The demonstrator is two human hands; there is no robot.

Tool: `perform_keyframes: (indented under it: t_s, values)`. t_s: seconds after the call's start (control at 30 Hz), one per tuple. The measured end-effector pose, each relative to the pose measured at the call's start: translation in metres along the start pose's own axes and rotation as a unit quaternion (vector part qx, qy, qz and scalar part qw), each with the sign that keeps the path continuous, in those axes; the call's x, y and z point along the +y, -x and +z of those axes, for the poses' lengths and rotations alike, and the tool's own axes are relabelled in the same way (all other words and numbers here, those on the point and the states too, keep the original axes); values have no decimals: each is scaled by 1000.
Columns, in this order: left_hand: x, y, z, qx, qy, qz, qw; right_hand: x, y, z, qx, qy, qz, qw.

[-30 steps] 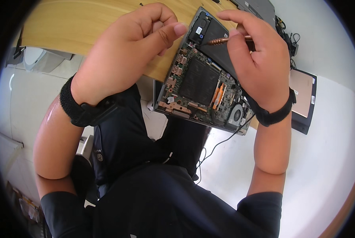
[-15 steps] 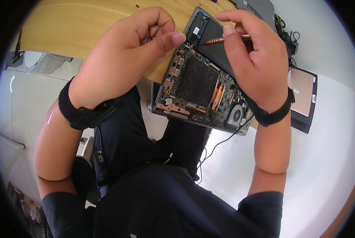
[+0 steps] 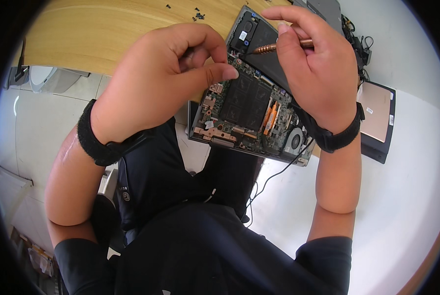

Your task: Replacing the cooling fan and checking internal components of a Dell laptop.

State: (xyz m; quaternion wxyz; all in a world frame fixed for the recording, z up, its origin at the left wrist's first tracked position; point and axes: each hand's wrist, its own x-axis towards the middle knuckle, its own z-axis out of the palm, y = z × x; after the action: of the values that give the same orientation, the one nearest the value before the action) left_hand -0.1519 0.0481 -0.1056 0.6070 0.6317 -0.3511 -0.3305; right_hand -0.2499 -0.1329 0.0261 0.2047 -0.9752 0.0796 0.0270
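Observation:
An opened laptop (image 3: 223, 125) lies at an angle at the table's edge, its circuit board and fan (image 3: 294, 141) exposed. My right hand (image 3: 318, 78) is closed around a copper-coloured screwdriver (image 3: 265, 49) with a ridged shaft, its tip pointing left at the area beside the black speaker part (image 3: 245, 34). The right index finger is stretched out above the tool. Over the board's upper left edge, my left hand (image 3: 156, 81) has thumb and curled fingers drawn together in a pinch; anything between them is too hidden to make out.
Several small dark screws (image 3: 199, 16) lie on the wooden table (image 3: 97, 34) beyond my left hand. At the right are a rose-gold laptop lid (image 3: 376, 110) and bundled black cables (image 3: 366, 46). A thin black cable (image 3: 274, 177) hangs down past the opened laptop.
My left hand has moved slightly right and nearer to me, over the board, bringing the screws on the table into view. The screwdriver and right hand have hardly moved.

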Motion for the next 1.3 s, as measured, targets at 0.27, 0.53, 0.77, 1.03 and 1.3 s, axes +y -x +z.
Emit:
perform_keyframes:
  t_s: [0.27,0.53,0.77,1.03,1.3]
  values:
    - [-1,-1,4,1,-72,43,997,26,1,30,142,50,-27,988]
    - [-3,-4,9,25,-72,88,993,8,27,9,166,-18,-21,986]
    - [-3,-4,7,25,-91,89,992,-3,42,5,116,-88,-74,987]
    - [-2,-4,5,18,-84,76,993,-7,37,11,128,-91,-65,985]
    - [-2,-3,4,17,-71,75,994,-10,35,8,115,-68,-71,989]
